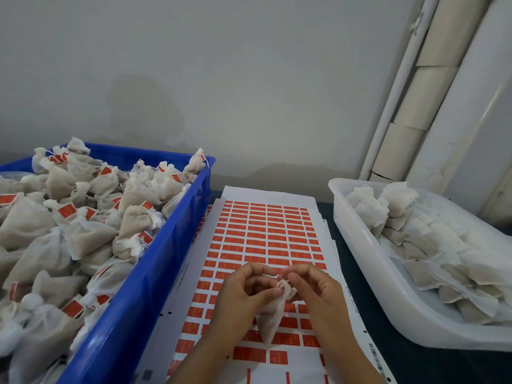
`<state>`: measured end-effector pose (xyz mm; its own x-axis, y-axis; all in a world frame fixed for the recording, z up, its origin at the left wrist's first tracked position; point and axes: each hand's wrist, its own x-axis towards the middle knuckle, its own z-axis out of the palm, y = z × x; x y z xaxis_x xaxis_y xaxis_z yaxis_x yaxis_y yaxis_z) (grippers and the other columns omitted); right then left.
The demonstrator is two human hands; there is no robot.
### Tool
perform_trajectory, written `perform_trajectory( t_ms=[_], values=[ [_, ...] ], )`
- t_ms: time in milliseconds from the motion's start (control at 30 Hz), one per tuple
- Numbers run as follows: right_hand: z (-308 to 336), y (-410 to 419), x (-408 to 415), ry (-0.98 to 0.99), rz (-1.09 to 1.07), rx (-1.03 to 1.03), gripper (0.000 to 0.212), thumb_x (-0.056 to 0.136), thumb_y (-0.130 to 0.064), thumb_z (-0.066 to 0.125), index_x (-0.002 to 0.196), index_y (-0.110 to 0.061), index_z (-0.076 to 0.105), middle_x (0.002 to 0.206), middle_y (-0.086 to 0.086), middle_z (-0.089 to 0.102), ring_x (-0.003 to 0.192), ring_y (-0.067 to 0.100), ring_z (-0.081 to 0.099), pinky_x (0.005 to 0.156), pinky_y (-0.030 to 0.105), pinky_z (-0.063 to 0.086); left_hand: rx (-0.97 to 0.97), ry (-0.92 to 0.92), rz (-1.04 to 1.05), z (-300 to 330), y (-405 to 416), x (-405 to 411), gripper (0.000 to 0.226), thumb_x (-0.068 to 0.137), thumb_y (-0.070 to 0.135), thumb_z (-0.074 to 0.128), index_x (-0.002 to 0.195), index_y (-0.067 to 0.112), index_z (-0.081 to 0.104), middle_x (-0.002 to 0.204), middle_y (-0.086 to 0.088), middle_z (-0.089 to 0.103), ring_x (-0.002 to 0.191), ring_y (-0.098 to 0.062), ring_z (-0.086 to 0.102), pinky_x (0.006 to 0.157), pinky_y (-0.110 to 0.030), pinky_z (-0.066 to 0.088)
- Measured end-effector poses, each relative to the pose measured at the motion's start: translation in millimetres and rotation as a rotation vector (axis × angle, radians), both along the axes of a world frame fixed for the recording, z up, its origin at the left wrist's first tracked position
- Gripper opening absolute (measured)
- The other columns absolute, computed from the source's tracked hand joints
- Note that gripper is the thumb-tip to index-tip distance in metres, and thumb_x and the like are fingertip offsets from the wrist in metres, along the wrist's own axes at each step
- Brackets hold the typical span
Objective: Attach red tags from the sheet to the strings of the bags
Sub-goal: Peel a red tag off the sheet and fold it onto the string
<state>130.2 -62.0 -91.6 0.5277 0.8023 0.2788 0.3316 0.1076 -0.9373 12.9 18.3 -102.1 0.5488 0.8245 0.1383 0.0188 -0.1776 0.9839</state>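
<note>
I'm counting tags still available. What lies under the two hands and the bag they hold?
Under the left hand, right hand and bag lies the sheet of red tags. Rows show around them; the tags directly beneath are covered, so they cannot be counted.

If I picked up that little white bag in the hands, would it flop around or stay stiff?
Probably floppy: the little bag is thin cloth and sags below the fingers. It looks light, since the left hand and right hand hold it by pinching near its string.
</note>
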Motion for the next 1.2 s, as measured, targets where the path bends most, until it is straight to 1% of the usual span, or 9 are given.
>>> perform_trajectory(
  t_ms=[100,233,300,533,667,767,833,967,1200],
  values=[
    [1.7,-1.3,1.8,0.027,0.077,-0.054,0.021,0.076,-0.041,0.055,0.090,-0.030,0.066,0.088,-0.023,0.068,0.087,-0.001,0.064,0.067,0.006,0.048,0.005,-0.010,0.009,1.8,-0.2,-1.0,0.030,0.067,0.026,0.078,0.091,0.028,0.062,0.078,0.017,0.070,0.078,-0.002,0.067,0.062,-0.013,0.052],
    [-1.2,-1.1,2.9,-0.062,0.073,-0.141,0.010,0.078,-0.027,0.070,0.087,-0.030,0.068,0.085,-0.023,0.068,0.085,-0.002,0.063,0.068,0.008,0.049,0.047,0.028,0.041,1.4,-0.1,-2.0,0.029,0.068,0.024,0.079,0.090,0.030,0.061,0.077,0.016,0.070,0.078,-0.001,0.067,0.064,-0.015,0.054],
    [-2.2,-0.7,3.8,-0.065,0.053,-0.142,0.010,0.077,-0.024,0.072,0.085,-0.029,0.068,0.083,-0.020,0.069,0.083,0.001,0.064,0.070,0.011,0.051,0.067,0.040,0.057,0.9,-0.7,-1.9,0.028,0.069,0.023,0.078,0.089,0.030,0.060,0.077,0.016,0.069,0.077,-0.002,0.067,0.066,-0.017,0.055],
    [-1.8,-0.8,3.0,-0.125,0.065,-0.103,0.012,0.077,-0.018,0.072,0.084,-0.025,0.065,0.081,-0.016,0.067,0.083,0.005,0.063,0.071,0.016,0.053,0.206,0.053,0.119,1.9,-4.9,-3.1,0.026,0.071,0.021,0.078,0.083,0.033,0.059,0.076,0.020,0.067,0.074,0.005,0.065,0.060,-0.009,0.051],
    [0.2,-1.3,1.9,-0.189,0.107,-0.048,0.004,0.081,-0.030,0.064,0.082,-0.026,0.066,0.084,-0.017,0.065,0.087,0.008,0.062,0.078,0.018,0.052,0.301,0.058,0.157,3.0,-7.0,-4.0,0.028,0.074,0.021,0.076,0.082,0.040,0.056,0.078,0.024,0.064,0.076,0.008,0.063,0.062,-0.008,0.051],
    [2.6,-2.5,2.8,-0.115,0.131,-0.027,0.026,0.084,-0.036,0.046,0.079,-0.021,0.067,0.081,-0.010,0.066,0.083,0.014,0.064,0.078,0.023,0.054,0.337,0.060,0.144,3.6,-7.7,-4.6,0.029,0.076,0.020,0.074,0.079,0.043,0.056,0.077,0.027,0.062,0.077,0.010,0.061,0.062,-0.005,0.049],
    [2.9,-3.6,4.7,-0.092,0.143,-0.030,0.026,0.086,-0.032,0.046,0.078,-0.020,0.068,0.080,-0.008,0.067,0.081,0.016,0.066,0.076,0.023,0.055,0.336,0.055,0.128,3.5,-7.8,-4.2,0.029,0.076,0.019,0.073,0.079,0.043,0.057,0.076,0.028,0.062,0.077,0.010,0.061,0.062,-0.005,0.049],
    [1.1,-3.1,5.3,-0.039,0.128,-0.031,0.011,0.085,-0.019,0.060,0.078,-0.023,0.068,0.078,-0.007,0.070,0.078,0.015,0.067,0.070,0.019,0.054,0.281,0.018,0.119,2.0,-6.9,-3.6,0.026,0.078,0.015,0.072,0.078,0.039,0.061,0.073,0.028,0.065,0.078,0.005,0.063,0.062,-0.007,0.050],
    [1.8,-3.2,1.3,-0.014,0.098,-0.007,0.017,0.082,-0.005,0.065,0.080,-0.021,0.068,0.078,-0.009,0.071,0.075,0.014,0.068,0.064,0.015,0.053,0.189,-0.043,0.091,0.5,-6.5,-4.4,0.022,0.079,0.009,0.069,0.081,0.030,0.065,0.079,0.022,0.068,0.077,-0.002,0.066,0.060,-0.013,0.052]
  ],
)
